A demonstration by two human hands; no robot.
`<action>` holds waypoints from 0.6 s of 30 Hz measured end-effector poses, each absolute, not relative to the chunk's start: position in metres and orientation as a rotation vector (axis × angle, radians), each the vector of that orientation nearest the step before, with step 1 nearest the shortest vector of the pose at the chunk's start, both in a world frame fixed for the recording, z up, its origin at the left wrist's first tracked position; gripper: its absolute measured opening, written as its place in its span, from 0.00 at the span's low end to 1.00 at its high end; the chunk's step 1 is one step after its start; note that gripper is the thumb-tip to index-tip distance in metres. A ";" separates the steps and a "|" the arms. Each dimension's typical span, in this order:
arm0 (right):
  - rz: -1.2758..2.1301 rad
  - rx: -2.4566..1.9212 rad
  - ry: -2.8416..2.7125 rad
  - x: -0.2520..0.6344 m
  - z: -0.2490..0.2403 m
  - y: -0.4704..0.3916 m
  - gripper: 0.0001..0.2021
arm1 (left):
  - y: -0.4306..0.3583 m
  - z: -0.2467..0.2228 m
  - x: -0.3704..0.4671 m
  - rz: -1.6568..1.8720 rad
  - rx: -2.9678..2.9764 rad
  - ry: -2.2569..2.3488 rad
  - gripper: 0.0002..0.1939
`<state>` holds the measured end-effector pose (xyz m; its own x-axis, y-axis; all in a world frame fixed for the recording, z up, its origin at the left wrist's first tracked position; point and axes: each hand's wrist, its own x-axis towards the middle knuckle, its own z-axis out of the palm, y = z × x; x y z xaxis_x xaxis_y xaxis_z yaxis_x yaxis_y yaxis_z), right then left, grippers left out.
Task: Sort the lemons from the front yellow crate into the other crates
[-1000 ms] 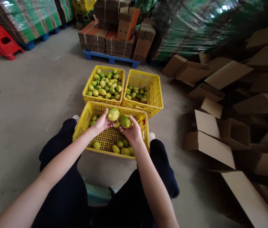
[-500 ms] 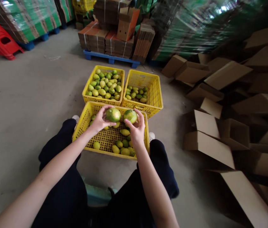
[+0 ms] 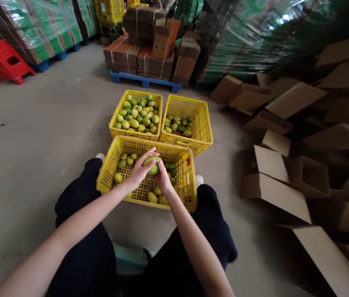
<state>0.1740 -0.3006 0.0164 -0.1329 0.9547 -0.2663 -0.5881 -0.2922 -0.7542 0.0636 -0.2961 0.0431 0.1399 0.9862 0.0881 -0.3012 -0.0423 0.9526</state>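
Note:
Over the near yellow crate [image 3: 106, 175], my left hand [image 3: 140, 171] and my right hand [image 3: 162, 177] come together around one green lemon [image 3: 151, 166]. The left fingers curl over its far side, and my right thumb presses against its right side. Whether a second fruit is hidden behind the right hand, I cannot tell. Beneath the hands, loose lemons lie in the crate: a small group at the far left, a single yellow lemon [image 3: 118, 178], and others on the right, partly covered by my right hand and forearm.
Behind stand a crate heaped with lemons [image 3: 137, 112] and another partly filled crate [image 3: 203, 119]. Open cardboard boxes [image 3: 281, 194] pile up on the right. Flattened cartons sit on a blue pallet [image 3: 145, 80]; a red stool [image 3: 5, 60] stands at the left.
Half a second ago each hand held its own lemon, apart. Now the hands have closed together around one visible lemon, lower down. The second lemon is out of sight.

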 end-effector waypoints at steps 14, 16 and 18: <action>1.616 -0.778 -0.464 0.192 0.050 -0.303 0.17 | -0.304 0.025 0.073 1.242 1.143 1.033 0.33; 1.673 -0.746 -0.402 0.197 0.053 -0.303 0.16 | -0.292 0.029 0.066 1.086 1.015 1.010 0.30; 1.738 -0.701 -0.395 0.201 0.056 -0.304 0.17 | -0.282 0.033 0.057 0.901 0.924 0.926 0.26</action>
